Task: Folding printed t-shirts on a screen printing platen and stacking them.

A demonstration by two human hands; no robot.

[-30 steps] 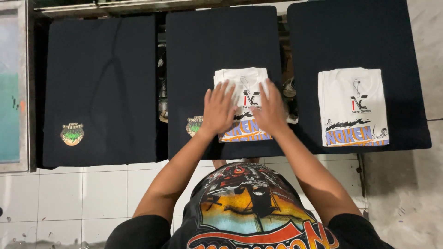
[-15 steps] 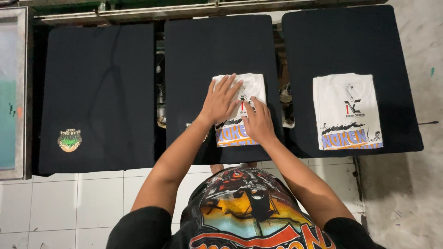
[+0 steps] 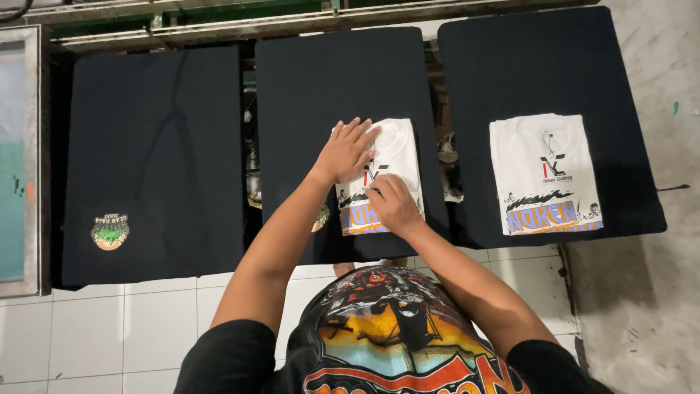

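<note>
A folded white shirt (image 3: 397, 149) with a blue and orange print lies on the middle black shirt (image 3: 328, 87), which is stretched over a board. My left hand (image 3: 348, 152) rests flat on the white shirt's upper left part, fingers spread. My right hand (image 3: 394, 204) sits lower on the same shirt, with its fingers curled and pinching the fabric near the print. A small round print (image 3: 321, 217) on the black shirt shows only partly, behind my left forearm.
A second folded white shirt (image 3: 545, 175) lies on the right black shirt (image 3: 539, 66). The left black shirt (image 3: 146, 131) carries a small round print (image 3: 109, 232). A framed screen (image 3: 18, 160) stands at the far left. White floor tiles (image 3: 109, 328) run along the front.
Both hands lay flat side by side on the folded shirt. Now my left hand stays high on it while my right hand has drawn back toward me and curled its fingers.
</note>
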